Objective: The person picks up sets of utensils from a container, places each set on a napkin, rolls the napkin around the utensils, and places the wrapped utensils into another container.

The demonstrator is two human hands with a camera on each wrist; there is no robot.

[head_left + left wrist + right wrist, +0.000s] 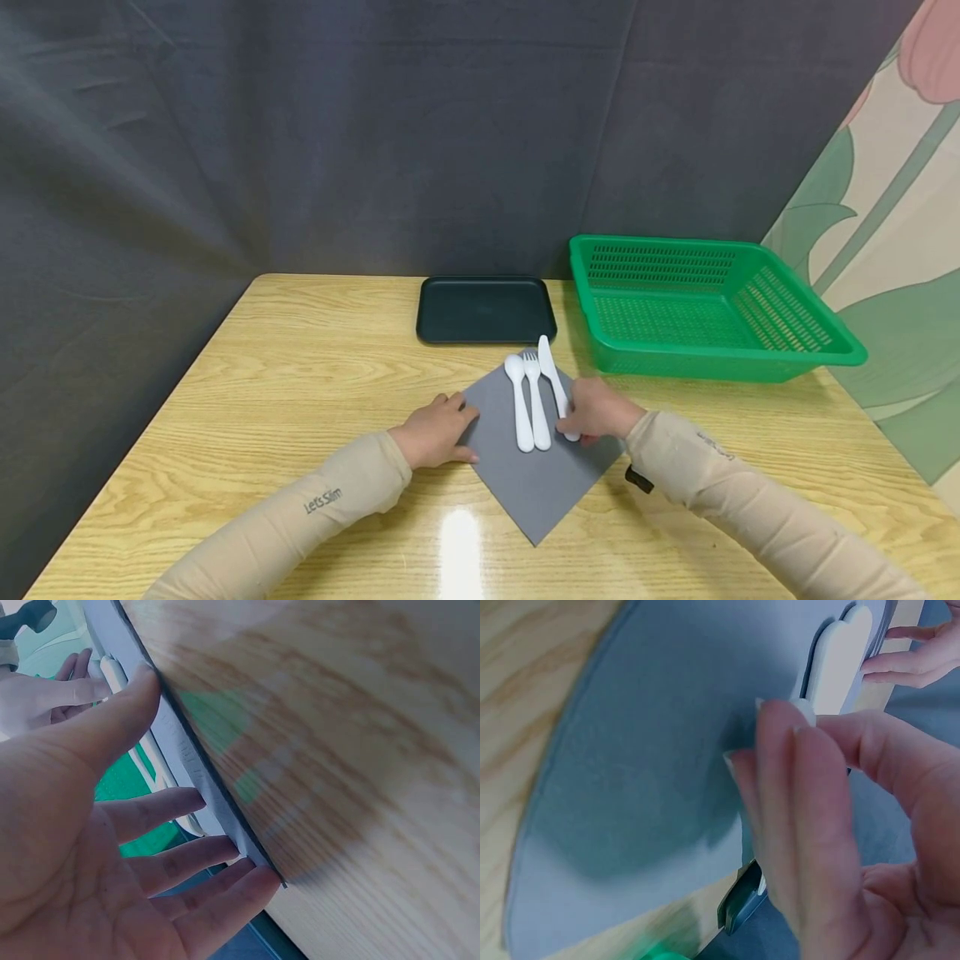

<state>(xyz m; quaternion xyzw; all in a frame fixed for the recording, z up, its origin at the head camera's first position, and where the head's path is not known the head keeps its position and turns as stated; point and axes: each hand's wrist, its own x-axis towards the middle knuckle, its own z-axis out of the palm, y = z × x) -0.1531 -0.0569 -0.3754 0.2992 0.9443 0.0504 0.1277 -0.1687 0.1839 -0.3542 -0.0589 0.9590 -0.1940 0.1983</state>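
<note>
On a grey square napkin (525, 492), turned cornerwise on the table, lie a white spoon (519, 400), a white fork (537, 404) and a white knife (551, 367). My right hand (600, 408) pinches the knife's handle near its lower end; in the right wrist view only the white tip of that handle shows between thumb and fingers. My left hand (437, 432) rests at the napkin's left corner, its fingers spread. Seen from the left wrist, the fingertips (225, 847) touch the napkin's edge. Spoon and fork lie side by side, left of the knife.
A black tray (486, 310) stands at the table's back edge, just beyond the napkin. To its right is a green perforated basket (720, 358). Dark cloth (420, 142) hangs behind the wooden table (300, 375), and a flower-painted wall (900, 333) borders the right side.
</note>
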